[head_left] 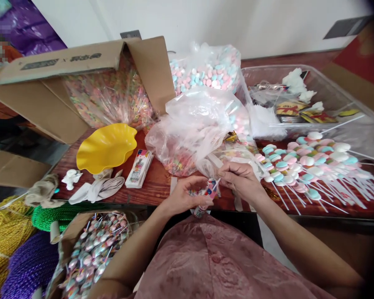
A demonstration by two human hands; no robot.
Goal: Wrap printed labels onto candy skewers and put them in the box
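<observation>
Just over the middle of the table's [158,182] front edge, close to the person's body, a small printed packet [210,189] is held up between two bare hands. Its wrapper looks like thin, glossy film, so I'd expect it to be very light, limp and a bit slippery, and to crease at a squeeze. What sits inside is hard to make out from where I stand; if it is soft sweets like those nearby, it would dent easily. The left hand [191,193] has thumb and fingers curled around the packet, a fair place for a loose grip. The right hand [240,182] has its fingertips pinched close at a thin white stick [217,182] by the packet's top; the stick seems the stiffest part, and the safest to take hold of.

Beyond the hands, toward the table's back edge, slumps a clear bag of candies [187,155]. Left of it, a stack of printed wrappers [139,169] lies flat near the front edge, with a wavy yellow dish [107,145] behind. Along the front edge to the right spread many marshmallow pops [311,162], sticks pointing mostly toward the person, and a clear plastic bin [326,81] stands behind them. Below the table's left front corner, a carton [69,234] holds a heap of wrapped pops [96,249].
</observation>
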